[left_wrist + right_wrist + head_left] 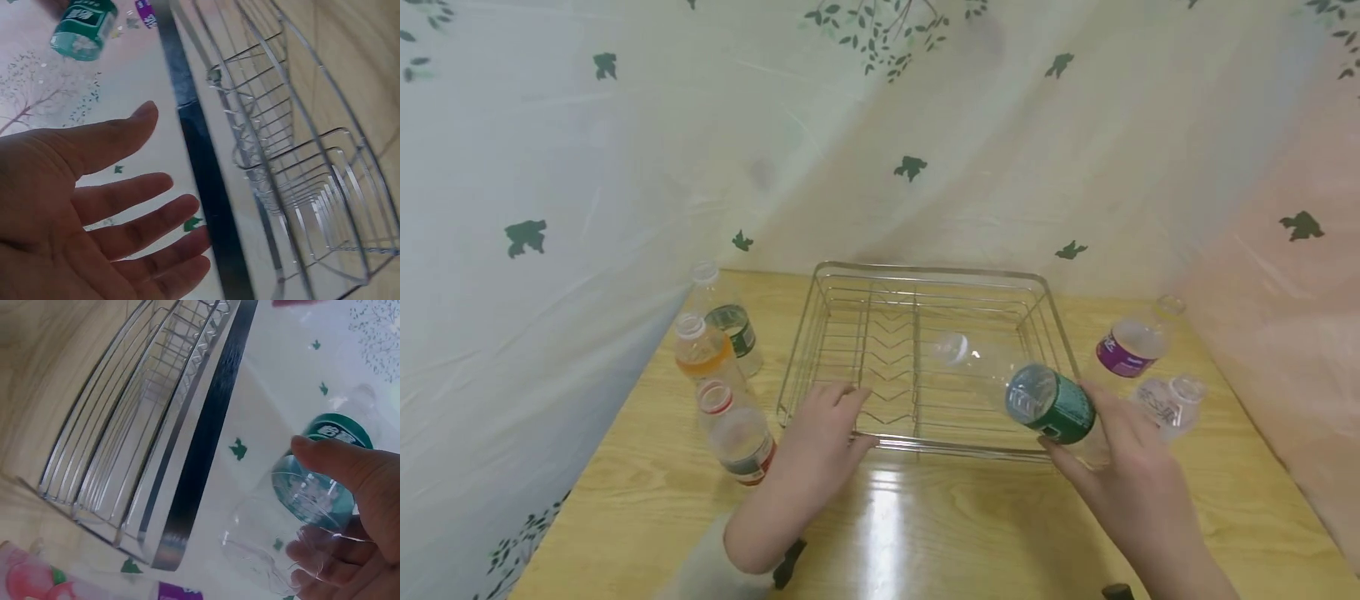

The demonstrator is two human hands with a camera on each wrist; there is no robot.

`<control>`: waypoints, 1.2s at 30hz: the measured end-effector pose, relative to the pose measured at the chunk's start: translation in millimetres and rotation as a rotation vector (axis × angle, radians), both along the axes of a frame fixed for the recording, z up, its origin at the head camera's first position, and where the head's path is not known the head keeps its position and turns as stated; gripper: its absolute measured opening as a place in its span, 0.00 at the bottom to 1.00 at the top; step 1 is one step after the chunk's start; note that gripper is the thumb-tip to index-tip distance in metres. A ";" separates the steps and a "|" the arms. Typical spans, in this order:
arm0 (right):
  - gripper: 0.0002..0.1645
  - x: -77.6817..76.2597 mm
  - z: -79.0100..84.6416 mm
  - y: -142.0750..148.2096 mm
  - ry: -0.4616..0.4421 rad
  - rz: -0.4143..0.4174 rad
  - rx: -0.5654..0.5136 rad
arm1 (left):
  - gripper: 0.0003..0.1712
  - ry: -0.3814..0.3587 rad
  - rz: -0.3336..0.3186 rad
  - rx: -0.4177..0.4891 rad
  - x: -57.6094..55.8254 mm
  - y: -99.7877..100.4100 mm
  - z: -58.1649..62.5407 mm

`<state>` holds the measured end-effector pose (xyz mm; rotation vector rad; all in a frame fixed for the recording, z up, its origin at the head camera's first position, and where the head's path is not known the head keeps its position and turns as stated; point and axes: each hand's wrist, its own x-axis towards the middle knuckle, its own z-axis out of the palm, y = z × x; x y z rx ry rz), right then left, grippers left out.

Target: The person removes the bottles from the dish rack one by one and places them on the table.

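A clear plastic bottle with a green label (1070, 408) is tilted above the right part of a metal wire dish rack (916, 392), its whitish neck end pointing left. My right hand (1138, 467) grips the bottle around its label, the thumb (331, 456) lying across it in the right wrist view. My left hand (820, 433) is at the rack's front left rim; in the left wrist view its fingers (144, 225) are loosely spread beside the rim and hold nothing. Whether they touch the rim I cannot tell.
Left of the rack stand a green-labelled bottle (732, 329), an orange-banded bottle (706, 354) and a bottle with a red neck ring (737, 433). On the right are a purple-labelled bottle (1127, 348) and a clear bottle (1168, 402). A patterned curtain (910, 217) hangs behind the wooden table (955, 525).
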<state>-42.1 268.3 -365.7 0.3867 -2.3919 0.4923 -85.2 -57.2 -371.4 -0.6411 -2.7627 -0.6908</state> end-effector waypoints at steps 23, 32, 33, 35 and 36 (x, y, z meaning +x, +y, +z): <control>0.43 35.8 -25.2 32.6 -0.019 -0.445 -0.516 | 0.02 -0.078 0.036 0.025 -0.5 -8.6 -25.2; 0.42 39.1 -41.4 42.8 -0.137 -0.511 -0.606 | 0.02 -0.065 0.026 0.068 1.9 -9.2 -24.7; 0.42 39.2 -44.0 43.4 -0.163 -0.523 -0.618 | 0.02 -0.065 0.027 0.072 2.0 -9.2 -24.8; 0.42 38.6 -49.8 44.9 -0.216 -0.539 -0.652 | 0.02 -0.060 0.027 0.080 2.0 -9.3 -24.9; 0.43 38.1 -52.7 45.5 -0.244 -0.548 -0.669 | 0.02 -0.059 0.028 0.084 2.1 -9.3 -25.1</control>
